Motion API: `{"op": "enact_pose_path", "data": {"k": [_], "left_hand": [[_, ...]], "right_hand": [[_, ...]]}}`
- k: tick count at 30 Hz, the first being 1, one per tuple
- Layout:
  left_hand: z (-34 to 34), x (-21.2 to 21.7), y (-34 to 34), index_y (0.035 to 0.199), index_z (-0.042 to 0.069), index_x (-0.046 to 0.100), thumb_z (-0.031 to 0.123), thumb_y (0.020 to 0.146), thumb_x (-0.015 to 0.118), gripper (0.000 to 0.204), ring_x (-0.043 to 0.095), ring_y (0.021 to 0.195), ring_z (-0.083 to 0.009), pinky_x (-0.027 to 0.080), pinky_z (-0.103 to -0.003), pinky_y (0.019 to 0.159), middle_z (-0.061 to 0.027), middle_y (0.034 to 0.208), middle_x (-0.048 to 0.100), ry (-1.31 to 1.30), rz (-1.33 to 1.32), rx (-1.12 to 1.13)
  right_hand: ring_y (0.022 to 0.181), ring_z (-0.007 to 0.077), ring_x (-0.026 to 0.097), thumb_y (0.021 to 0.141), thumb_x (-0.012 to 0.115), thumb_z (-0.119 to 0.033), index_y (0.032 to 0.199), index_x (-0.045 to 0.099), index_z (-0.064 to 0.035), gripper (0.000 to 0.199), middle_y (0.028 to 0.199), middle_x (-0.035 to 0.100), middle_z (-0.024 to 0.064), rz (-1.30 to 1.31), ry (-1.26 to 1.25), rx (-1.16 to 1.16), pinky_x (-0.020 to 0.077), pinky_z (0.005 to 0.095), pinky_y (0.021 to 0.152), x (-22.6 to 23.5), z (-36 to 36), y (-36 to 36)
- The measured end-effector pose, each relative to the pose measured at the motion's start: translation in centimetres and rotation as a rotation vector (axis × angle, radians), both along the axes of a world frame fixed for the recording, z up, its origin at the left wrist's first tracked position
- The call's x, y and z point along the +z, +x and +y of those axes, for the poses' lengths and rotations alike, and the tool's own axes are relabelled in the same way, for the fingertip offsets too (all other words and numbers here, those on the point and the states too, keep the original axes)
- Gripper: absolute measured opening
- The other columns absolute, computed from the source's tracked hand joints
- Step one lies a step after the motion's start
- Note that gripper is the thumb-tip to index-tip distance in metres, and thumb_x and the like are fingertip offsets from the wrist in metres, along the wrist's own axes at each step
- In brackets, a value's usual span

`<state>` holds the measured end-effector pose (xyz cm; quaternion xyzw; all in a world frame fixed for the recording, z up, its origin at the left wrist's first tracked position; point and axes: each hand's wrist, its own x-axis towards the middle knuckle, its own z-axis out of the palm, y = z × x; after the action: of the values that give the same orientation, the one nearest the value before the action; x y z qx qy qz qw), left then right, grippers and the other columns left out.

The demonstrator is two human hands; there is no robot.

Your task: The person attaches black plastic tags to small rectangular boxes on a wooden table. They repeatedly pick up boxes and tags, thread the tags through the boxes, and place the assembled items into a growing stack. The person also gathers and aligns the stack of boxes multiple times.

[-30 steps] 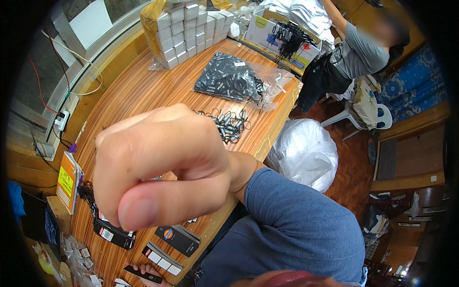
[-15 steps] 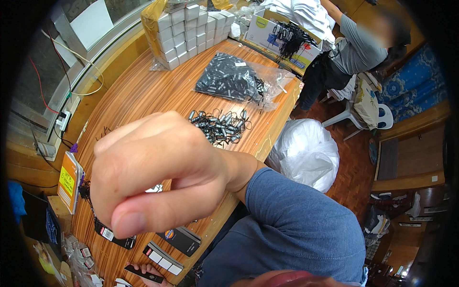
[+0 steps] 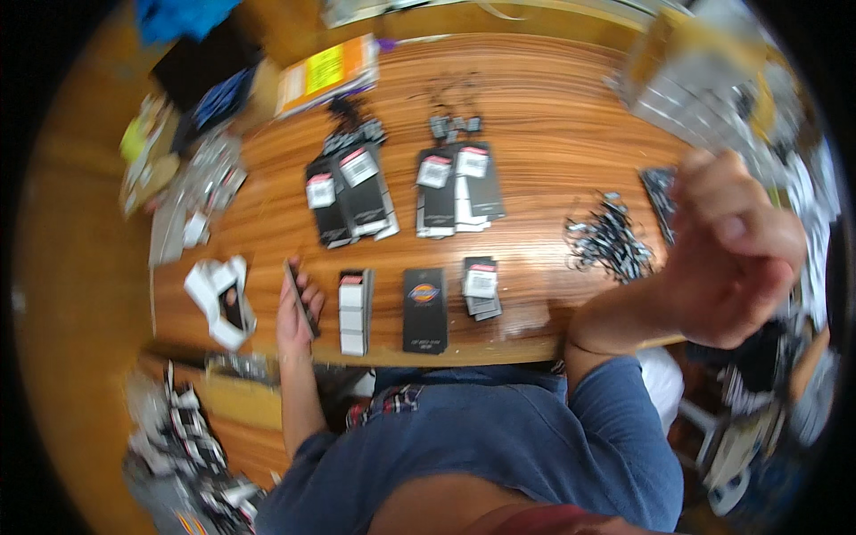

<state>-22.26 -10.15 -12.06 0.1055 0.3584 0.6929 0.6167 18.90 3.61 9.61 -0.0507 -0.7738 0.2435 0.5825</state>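
Observation:
My left hand [image 3: 299, 325] is closed around a dark hang tag [image 3: 301, 299], seen nearly edge-on by the table's front edge. To its right lie a stack of tags with white stickers [image 3: 353, 312], a stack of black hang tags [image 3: 424, 325] and a small stickered stack [image 3: 482, 290]. My right hand [image 3: 736, 254] is raised high at the right, its fingers curled; whatever they hold, if anything, is hidden. Near its wrist, a pile of black string loops [image 3: 611, 239] rests on the table. A dark-filled plastic bag [image 3: 658, 198] lies partly behind this hand.
Further back are two groups of stickered black tags, one left [image 3: 357, 201] and one right [image 3: 459, 192]. An orange folder [image 3: 299, 85] stands beyond them. A bent white strip [image 3: 214, 303] lies left of my left hand. White boxes [image 3: 669, 98] are stacked at the back right.
The view has swung left and down, so the tags and my left hand now show fully. My right hand has shifted from the picture's middle to its right side. My left hand still holds the dark tag.

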Motion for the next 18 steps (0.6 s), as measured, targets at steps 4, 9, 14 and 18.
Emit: {"op": "enact_pose_path", "data": {"k": [4, 9, 14, 18], "left_hand": [[-0.8, -0.4, 0.0, 0.129, 0.012, 0.034, 0.008, 0.086, 0.050, 0.045, 0.043, 0.068, -0.0104, 0.038, -0.023, 0.061, -0.0016, 0.090, 0.045, 0.116, 0.026, -0.061], [-0.8, -0.6, -0.5, 0.131, 0.012, 0.031, 0.008, 0.087, 0.050, 0.048, 0.046, 0.071, -0.0106, 0.042, -0.025, 0.067, -0.0029, 0.093, 0.045, 0.141, 0.012, -0.081], [-0.7, -0.5, -0.8, 0.131, 0.012, 0.031, 0.009, 0.086, 0.052, 0.049, 0.048, 0.072, -0.0105, 0.042, -0.025, 0.066, -0.0024, 0.093, 0.046, 0.169, -0.014, -0.105], [-0.7, -0.7, -0.6, 0.128, 0.012, 0.034, 0.009, 0.086, 0.053, 0.046, 0.048, 0.071, -0.0101, 0.041, -0.024, 0.064, -0.0020, 0.091, 0.047, 0.189, -0.012, -0.109]], "right_hand": [[0.058, 0.0192, 0.038, 0.093, 0.028, -0.029, 0.095, 0.048, -0.0015, 0.034, 0.063, 0.044, 0.0100, -0.022, 0.031, 0.038, 0.0323, 0.0354, 0.057, 0.4, 0.1, 0.8], [0.061, 0.0208, 0.039, 0.093, 0.029, -0.028, 0.098, 0.051, -0.0001, 0.036, 0.064, 0.045, 0.0105, 0.031, 0.020, 0.051, 0.0316, 0.0367, 0.060, 0.3, 0.2, 1.8], [0.061, 0.0209, 0.039, 0.092, 0.030, -0.028, 0.097, 0.052, 0.0015, 0.036, 0.062, 0.045, 0.0110, 0.115, -0.012, -0.011, 0.0318, 0.0374, 0.060, 0.3, -0.3, 1.1], [0.058, 0.0203, 0.040, 0.092, 0.033, -0.026, 0.094, 0.051, 0.0033, 0.035, 0.062, 0.045, 0.0120, 0.132, -0.015, -0.094, 0.0324, 0.0355, 0.056, -0.4, -0.2, -0.3]]}}
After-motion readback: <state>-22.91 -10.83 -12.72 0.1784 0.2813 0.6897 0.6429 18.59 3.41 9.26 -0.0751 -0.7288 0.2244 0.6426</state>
